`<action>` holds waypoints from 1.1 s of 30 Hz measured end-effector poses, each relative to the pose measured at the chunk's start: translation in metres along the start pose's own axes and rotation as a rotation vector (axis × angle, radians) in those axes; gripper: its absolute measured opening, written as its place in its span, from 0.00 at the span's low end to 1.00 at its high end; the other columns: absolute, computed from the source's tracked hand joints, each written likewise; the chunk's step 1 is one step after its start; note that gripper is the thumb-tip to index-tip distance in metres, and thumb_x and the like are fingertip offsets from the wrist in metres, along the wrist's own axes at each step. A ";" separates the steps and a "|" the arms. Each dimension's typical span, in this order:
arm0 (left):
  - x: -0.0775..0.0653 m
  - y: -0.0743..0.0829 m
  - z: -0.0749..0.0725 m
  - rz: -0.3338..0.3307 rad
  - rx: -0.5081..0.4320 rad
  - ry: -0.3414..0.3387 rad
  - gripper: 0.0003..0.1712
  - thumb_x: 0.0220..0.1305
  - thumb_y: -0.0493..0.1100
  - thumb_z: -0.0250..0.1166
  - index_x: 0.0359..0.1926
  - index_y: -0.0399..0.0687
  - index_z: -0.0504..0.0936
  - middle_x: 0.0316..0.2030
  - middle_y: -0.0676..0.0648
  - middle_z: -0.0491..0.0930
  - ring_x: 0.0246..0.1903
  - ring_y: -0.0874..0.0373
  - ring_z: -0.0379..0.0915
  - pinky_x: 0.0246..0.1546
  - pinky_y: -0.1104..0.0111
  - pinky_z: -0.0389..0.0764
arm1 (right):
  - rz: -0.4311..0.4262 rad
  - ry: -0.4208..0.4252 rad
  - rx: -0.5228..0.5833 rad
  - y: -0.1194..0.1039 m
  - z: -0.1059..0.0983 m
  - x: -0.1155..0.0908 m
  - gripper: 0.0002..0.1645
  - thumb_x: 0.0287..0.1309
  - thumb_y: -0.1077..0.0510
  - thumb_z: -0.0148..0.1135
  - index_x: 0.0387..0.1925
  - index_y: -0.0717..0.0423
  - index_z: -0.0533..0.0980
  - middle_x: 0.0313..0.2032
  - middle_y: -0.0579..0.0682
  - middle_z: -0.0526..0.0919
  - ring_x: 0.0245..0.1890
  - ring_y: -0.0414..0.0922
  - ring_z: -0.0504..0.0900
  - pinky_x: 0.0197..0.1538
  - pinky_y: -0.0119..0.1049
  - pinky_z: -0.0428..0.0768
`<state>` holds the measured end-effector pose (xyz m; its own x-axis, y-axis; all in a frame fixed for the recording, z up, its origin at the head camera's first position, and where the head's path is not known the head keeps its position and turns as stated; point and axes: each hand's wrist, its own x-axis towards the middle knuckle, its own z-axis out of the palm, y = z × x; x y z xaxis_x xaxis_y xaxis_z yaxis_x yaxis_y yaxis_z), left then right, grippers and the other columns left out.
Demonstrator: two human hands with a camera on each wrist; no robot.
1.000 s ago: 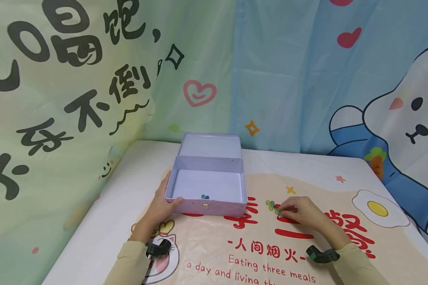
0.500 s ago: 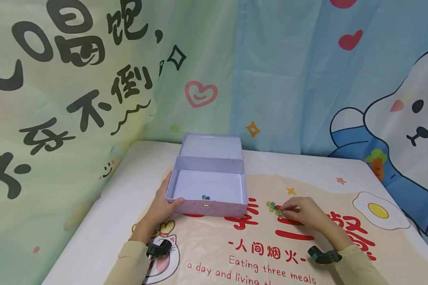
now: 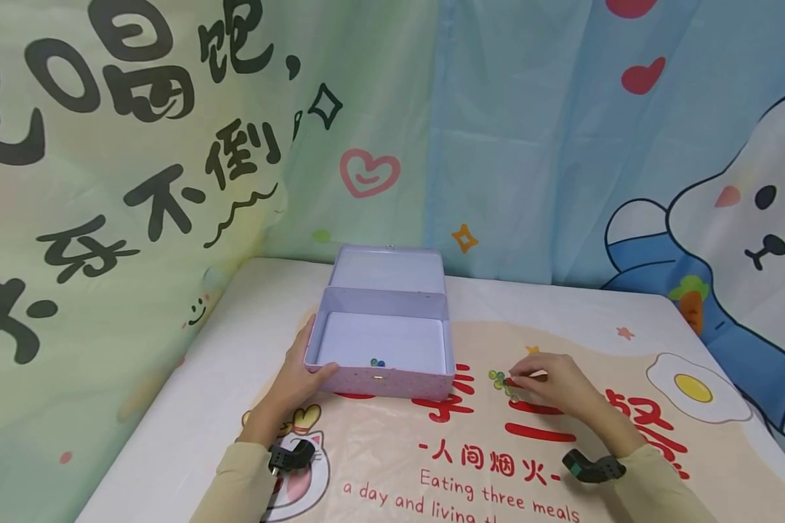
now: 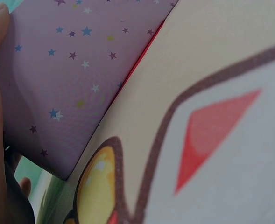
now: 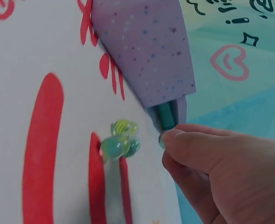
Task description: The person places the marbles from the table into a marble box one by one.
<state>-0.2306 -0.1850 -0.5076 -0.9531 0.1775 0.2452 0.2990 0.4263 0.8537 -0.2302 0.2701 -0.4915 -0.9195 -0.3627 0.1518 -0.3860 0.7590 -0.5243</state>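
Observation:
A lilac tin box (image 3: 408,385) with a star pattern stands with its lid tipped back. My left hand (image 3: 297,374) grips its front left corner, thumb on the front wall and fingers along the side. Inside the box, near the front wall, lie a few green and blue marbles (image 3: 377,362). To the right of the box, several clear green glass marbles (image 3: 499,379) sit clustered on the printed cloth. My right hand (image 3: 552,381) is just right of them, pinching a marble (image 5: 162,140) between thumb and finger; the fingertips cover most of it.
A printed cloth (image 3: 471,465) with red characters covers the table (image 3: 556,305). Cartoon curtains hang behind the table and along its left side. A dark band with a small device sits on each wrist.
My right hand has risen slightly from the marble cluster with a marble between its fingertips. The left hand and the box stay in place.

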 end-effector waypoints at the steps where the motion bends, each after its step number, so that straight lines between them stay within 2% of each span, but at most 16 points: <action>1: 0.000 -0.001 0.000 -0.003 0.002 0.001 0.58 0.52 0.51 0.67 0.75 0.51 0.40 0.73 0.38 0.47 0.69 0.35 0.50 0.63 0.37 0.57 | -0.008 0.008 0.002 -0.001 0.000 0.002 0.11 0.49 0.62 0.70 0.37 0.52 0.85 0.36 0.44 0.86 0.38 0.42 0.82 0.40 0.36 0.84; 5: 0.004 -0.023 0.005 -0.027 0.009 0.009 0.58 0.52 0.50 0.67 0.75 0.66 0.38 0.74 0.46 0.46 0.70 0.41 0.49 0.64 0.38 0.56 | -0.032 0.028 0.005 -0.007 0.000 0.007 0.12 0.49 0.64 0.70 0.38 0.53 0.85 0.36 0.45 0.86 0.38 0.43 0.83 0.40 0.36 0.84; 8: 0.005 -0.023 0.005 -0.033 0.010 0.011 0.58 0.52 0.49 0.66 0.74 0.70 0.38 0.74 0.46 0.45 0.71 0.42 0.48 0.65 0.39 0.56 | -0.054 0.028 0.010 -0.013 0.000 0.011 0.12 0.49 0.63 0.69 0.39 0.54 0.84 0.37 0.46 0.86 0.37 0.42 0.83 0.40 0.37 0.84; 13: 0.005 -0.023 0.005 -0.040 0.021 0.011 0.57 0.52 0.48 0.66 0.74 0.70 0.37 0.74 0.46 0.45 0.71 0.41 0.48 0.65 0.39 0.56 | -0.073 0.006 0.029 -0.023 -0.001 0.018 0.12 0.50 0.64 0.69 0.39 0.54 0.84 0.37 0.46 0.86 0.38 0.43 0.83 0.40 0.36 0.84; 20: 0.005 -0.023 0.005 -0.041 0.029 0.010 0.57 0.52 0.48 0.66 0.74 0.70 0.37 0.74 0.45 0.45 0.70 0.41 0.49 0.64 0.39 0.57 | -0.095 -0.036 0.020 -0.040 -0.003 0.031 0.11 0.51 0.61 0.69 0.39 0.50 0.85 0.37 0.43 0.85 0.38 0.40 0.83 0.41 0.35 0.84; 25: 0.004 -0.022 0.004 -0.033 0.016 0.013 0.58 0.52 0.49 0.67 0.74 0.70 0.38 0.74 0.45 0.45 0.70 0.40 0.49 0.64 0.39 0.57 | -0.155 -0.061 0.008 -0.051 -0.005 0.041 0.10 0.52 0.59 0.69 0.38 0.47 0.85 0.37 0.42 0.85 0.39 0.40 0.83 0.42 0.36 0.84; 33: 0.005 -0.023 0.005 -0.017 0.013 0.014 0.58 0.51 0.51 0.67 0.75 0.67 0.38 0.74 0.46 0.46 0.70 0.40 0.50 0.64 0.39 0.57 | -0.217 -0.098 -0.011 -0.068 -0.009 0.053 0.09 0.53 0.57 0.69 0.39 0.49 0.85 0.38 0.41 0.85 0.39 0.40 0.83 0.43 0.35 0.84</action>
<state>-0.2419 -0.1898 -0.5285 -0.9584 0.1581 0.2375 0.2837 0.4410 0.8515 -0.2538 0.2044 -0.4400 -0.8035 -0.5683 0.1771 -0.5748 0.6635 -0.4789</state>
